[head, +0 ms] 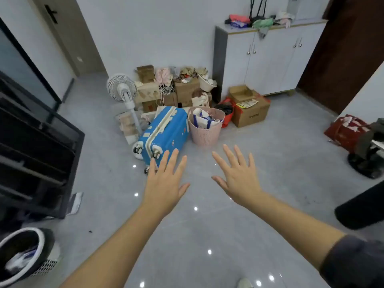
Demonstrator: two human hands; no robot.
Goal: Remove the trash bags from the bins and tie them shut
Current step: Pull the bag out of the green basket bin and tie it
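Both hands are hovering empty over the grey floor, left hand and right hand fingers spread wide, just short of the pink basket, black-lined bin sitting well away from it.

Glossy grey tile floor mirrors ceiling lights; white cabinet against the pale wall, dark door beside it.
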